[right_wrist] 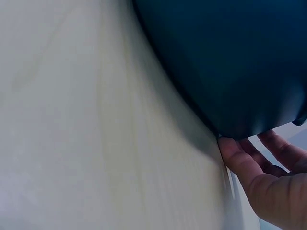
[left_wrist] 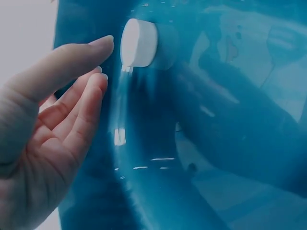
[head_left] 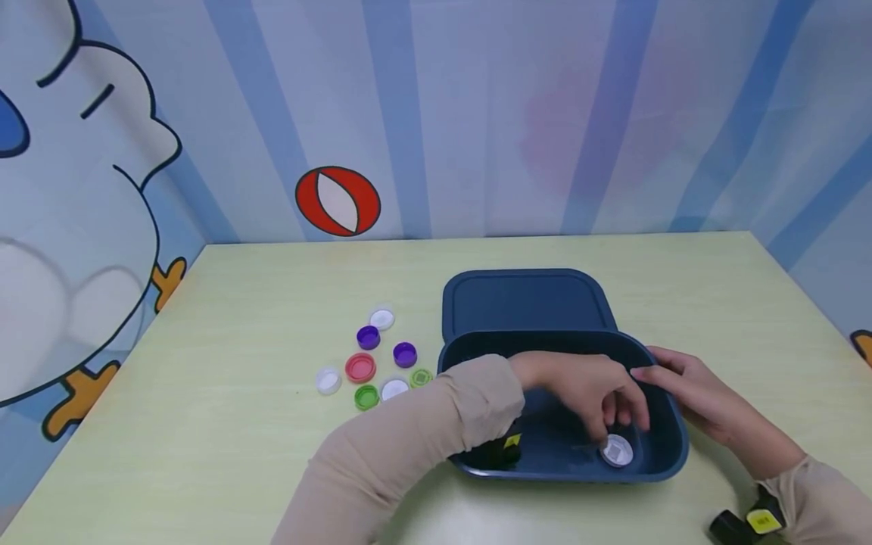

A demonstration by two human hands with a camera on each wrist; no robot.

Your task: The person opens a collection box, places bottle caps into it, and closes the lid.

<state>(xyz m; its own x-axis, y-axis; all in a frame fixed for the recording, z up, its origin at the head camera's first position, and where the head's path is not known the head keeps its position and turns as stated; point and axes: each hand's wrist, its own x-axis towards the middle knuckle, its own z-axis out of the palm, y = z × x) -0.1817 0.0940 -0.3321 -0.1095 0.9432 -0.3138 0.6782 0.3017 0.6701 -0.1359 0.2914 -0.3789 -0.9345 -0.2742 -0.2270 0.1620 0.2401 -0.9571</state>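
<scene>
White round plastic cap lies just beside the left hand, whose fingers are loosely parted. The right hand pinches the rim of a dark-blue rounded plastic box.

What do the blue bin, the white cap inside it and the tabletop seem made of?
Blue bin: probably moulded plastic, glossy inside, with bright reflections.
White cap: likely rigid plastic, smooth, with a crisp moulded edge.
Tabletop: wood or wood-look laminate; faint grain shows, but I can't tell which.

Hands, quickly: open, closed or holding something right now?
Left hand: open, near the white cap in the tub, not holding it.
Right hand: closed on the tub's rim, thumb over the edge.
</scene>
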